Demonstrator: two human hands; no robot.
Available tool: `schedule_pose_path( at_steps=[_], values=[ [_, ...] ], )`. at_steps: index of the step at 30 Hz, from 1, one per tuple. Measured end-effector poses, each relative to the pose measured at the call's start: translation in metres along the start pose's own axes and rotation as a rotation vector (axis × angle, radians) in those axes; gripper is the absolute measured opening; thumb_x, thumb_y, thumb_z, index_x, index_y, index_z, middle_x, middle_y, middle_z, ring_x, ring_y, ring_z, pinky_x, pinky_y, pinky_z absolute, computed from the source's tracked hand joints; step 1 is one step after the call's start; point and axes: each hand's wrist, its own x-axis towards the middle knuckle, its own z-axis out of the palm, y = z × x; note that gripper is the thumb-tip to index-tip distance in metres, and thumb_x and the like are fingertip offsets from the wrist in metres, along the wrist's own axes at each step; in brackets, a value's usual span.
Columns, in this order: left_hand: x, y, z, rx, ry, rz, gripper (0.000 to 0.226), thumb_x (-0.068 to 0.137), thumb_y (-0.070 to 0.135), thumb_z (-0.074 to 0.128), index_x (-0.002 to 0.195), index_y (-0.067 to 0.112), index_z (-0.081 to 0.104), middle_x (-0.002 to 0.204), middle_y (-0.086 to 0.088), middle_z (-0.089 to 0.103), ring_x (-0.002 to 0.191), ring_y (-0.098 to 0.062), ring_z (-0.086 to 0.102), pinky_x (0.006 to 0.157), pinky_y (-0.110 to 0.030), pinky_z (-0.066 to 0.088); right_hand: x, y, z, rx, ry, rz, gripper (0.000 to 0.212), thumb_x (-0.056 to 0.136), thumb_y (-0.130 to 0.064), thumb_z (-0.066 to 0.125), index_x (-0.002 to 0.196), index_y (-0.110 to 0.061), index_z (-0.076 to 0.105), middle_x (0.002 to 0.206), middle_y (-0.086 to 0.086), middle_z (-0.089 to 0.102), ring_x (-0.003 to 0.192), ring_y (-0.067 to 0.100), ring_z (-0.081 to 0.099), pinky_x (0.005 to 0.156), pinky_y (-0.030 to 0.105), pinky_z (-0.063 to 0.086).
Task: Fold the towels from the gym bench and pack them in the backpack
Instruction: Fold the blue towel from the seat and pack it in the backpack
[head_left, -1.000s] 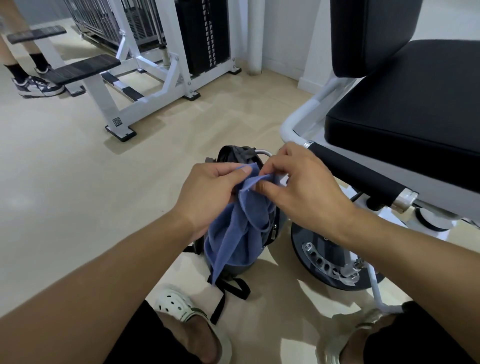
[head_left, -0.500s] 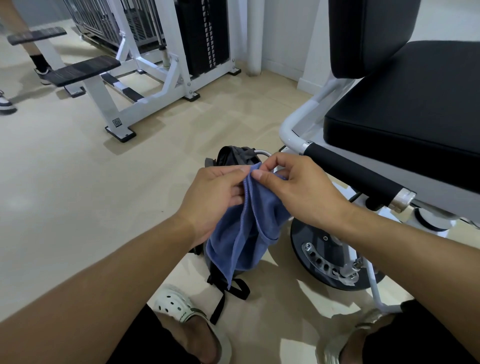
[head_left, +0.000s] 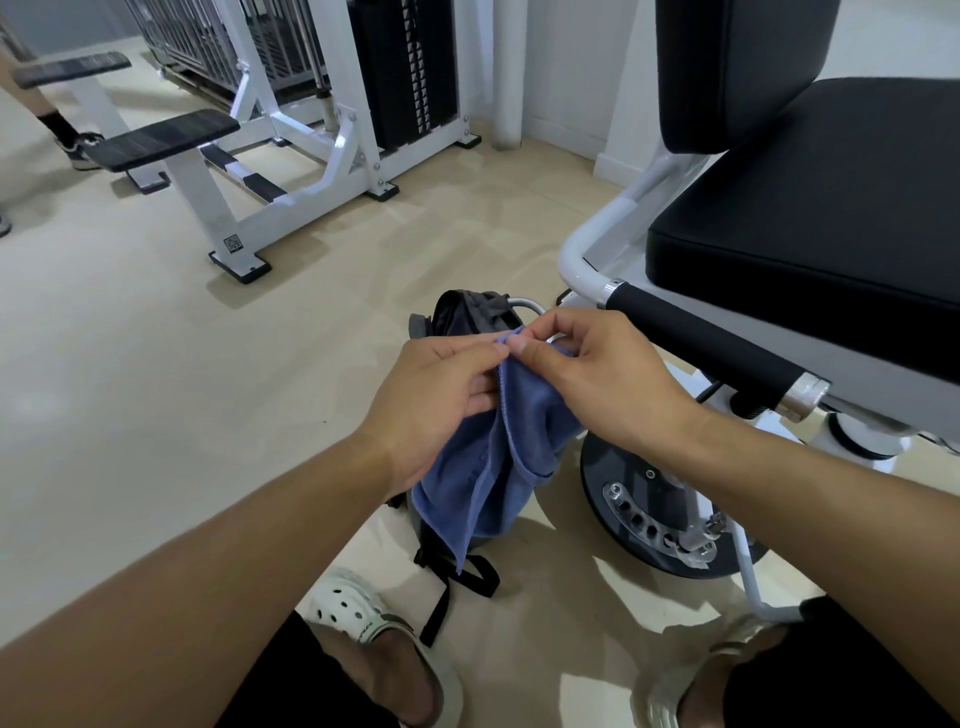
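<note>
Left hand (head_left: 441, 400): pinches the blue towel (head_left: 506, 467) at its top edge, to find a corner.
Right hand (head_left: 597, 379): pinches the same edge, fingertips touching the left's.
Towel: hangs bunched below the pinch.
Backpack (head_left: 470, 314): directly beneath and behind, ready for packing.

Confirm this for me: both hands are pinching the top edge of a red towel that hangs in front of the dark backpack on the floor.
One detail is wrong: the towel is blue, not red. The head view shows the left hand and the right hand pinching its top edge, and it hangs in front of the dark backpack on the floor.
</note>
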Motion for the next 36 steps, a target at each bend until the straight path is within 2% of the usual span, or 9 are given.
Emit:
schedule_pose_path(
  at_steps=[2, 7, 10, 13, 19, 23, 27, 31, 36],
  values=[
    [0.000, -0.002, -0.001, 0.068, 0.001, 0.027, 0.026, 0.105, 0.015, 0.053, 0.121, 0.012, 0.073, 0.108, -0.007, 0.080, 0.105, -0.019, 0.075, 0.095, -0.031, 0.059, -0.001, 0.000, 0.000, -0.028, 0.018, -0.006, 0.017, 0.096, -0.033, 0.068, 0.083, -0.022, 0.071, 0.055, -0.022, 0.063, 0.054, -0.007, 0.056, 0.054, 0.007, 0.039],
    [0.005, -0.004, -0.009, 0.294, 0.086, 0.118, 0.030, 0.103, 0.032, 0.049, 0.105, 0.030, 0.079, 0.102, -0.008, 0.079, 0.101, -0.033, 0.074, 0.099, -0.056, 0.055, -0.002, 0.002, 0.000, -0.127, 0.009, 0.000, 0.025, 0.091, -0.043, 0.072, 0.083, -0.020, 0.066, 0.057, -0.010, 0.054, 0.049, 0.002, 0.047, 0.048, 0.012, 0.034],
    [0.013, 0.004, -0.022, 0.345, 0.329, 0.196, 0.032, 0.102, 0.031, 0.045, 0.095, 0.024, 0.075, 0.092, 0.001, 0.078, 0.089, -0.020, 0.071, 0.092, -0.049, 0.058, -0.005, 0.000, -0.001, -0.320, -0.045, -0.011, 0.026, 0.088, -0.045, 0.073, 0.083, -0.022, 0.063, 0.066, -0.005, 0.059, 0.055, 0.005, 0.048, 0.050, 0.016, 0.036],
    [0.019, 0.013, -0.038, 0.188, 0.541, 0.204, 0.030, 0.105, 0.027, 0.043, 0.089, 0.020, 0.069, 0.090, -0.002, 0.074, 0.083, -0.016, 0.064, 0.087, -0.043, 0.056, -0.007, -0.001, 0.000, -0.384, -0.105, -0.021, 0.023, 0.088, -0.044, 0.074, 0.084, -0.024, 0.063, 0.075, -0.003, 0.069, 0.069, 0.012, 0.061, 0.064, 0.030, 0.050],
    [0.019, 0.024, -0.064, 0.048, 0.706, 0.233, 0.030, 0.105, 0.032, 0.041, 0.081, 0.026, 0.058, 0.083, 0.005, 0.062, 0.080, -0.013, 0.058, 0.084, -0.035, 0.053, -0.006, 0.008, 0.004, -0.475, -0.247, -0.018, 0.011, 0.088, -0.030, 0.075, 0.086, -0.028, 0.065, 0.075, -0.011, 0.073, 0.073, -0.001, 0.066, 0.070, 0.025, 0.055],
    [0.014, 0.033, -0.070, 0.030, 0.668, 0.297, 0.032, 0.107, 0.027, 0.041, 0.079, 0.024, 0.055, 0.073, 0.008, 0.055, 0.073, -0.012, 0.051, 0.074, -0.030, 0.046, -0.002, 0.021, 0.006, -0.525, -0.288, -0.008, 0.017, 0.087, -0.034, 0.076, 0.101, -0.031, 0.065, 0.095, -0.020, 0.069, 0.090, 0.001, 0.065, 0.084, 0.032, 0.057],
    [0.008, 0.035, -0.062, 0.068, 0.503, 0.309, 0.032, 0.109, 0.025, 0.043, 0.082, 0.023, 0.060, 0.070, 0.011, 0.059, 0.068, -0.005, 0.055, 0.074, -0.025, 0.049, -0.004, 0.018, 0.015, -0.410, -0.264, -0.022, 0.075, 0.076, -0.052, 0.084, 0.139, -0.028, 0.050, 0.129, -0.016, 0.059, 0.115, 0.004, 0.056, 0.094, 0.021, 0.045],
    [0.003, 0.034, -0.048, 0.079, 0.380, 0.333, 0.034, 0.109, 0.021, 0.044, 0.081, 0.025, 0.064, 0.067, 0.016, 0.064, 0.069, -0.003, 0.059, 0.078, -0.024, 0.052, -0.002, 0.017, 0.025, -0.441, -0.327, -0.032, 0.108, 0.070, -0.062, 0.082, 0.158, -0.029, 0.028, 0.158, -0.009, 0.041, 0.142, 0.011, 0.043, 0.111, 0.029, 0.039],
    [0.005, 0.034, -0.047, 0.062, 0.342, 0.344, 0.035, 0.110, 0.020, 0.042, 0.083, 0.024, 0.065, 0.070, 0.013, 0.066, 0.072, -0.006, 0.061, 0.079, -0.027, 0.053, -0.007, 0.027, 0.030, -0.500, -0.408, 0.052, 0.101, 0.075, -0.058, 0.080, 0.156, -0.031, 0.026, 0.147, -0.008, 0.052, 0.125, 0.017, 0.056, 0.092, 0.030, 0.048]
  ],
)
